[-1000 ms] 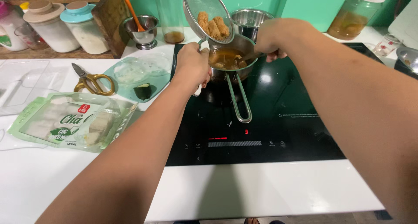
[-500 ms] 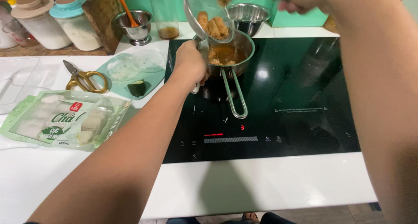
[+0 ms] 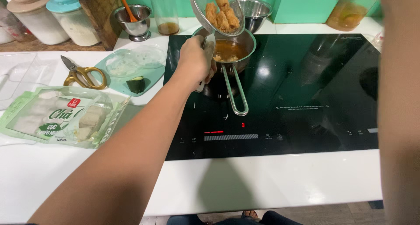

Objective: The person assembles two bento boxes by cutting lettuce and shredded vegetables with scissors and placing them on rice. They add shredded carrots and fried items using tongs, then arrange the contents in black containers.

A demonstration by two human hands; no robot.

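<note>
The left hand (image 3: 194,61) is curled tight around the handle of a round wire strainer (image 3: 217,11) holding brown fried rolls (image 3: 223,12), just above a small steel pot of oil (image 3: 227,52).

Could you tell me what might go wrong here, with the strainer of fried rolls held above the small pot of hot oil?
1. The fried rolls sit high in the tilted mesh strainer; one could slide out into the oil and splash the left hand close beside the pot.
2. The pot's long wire handle juts toward the person; a knock from an arm might tip it on the cooktop.
</note>
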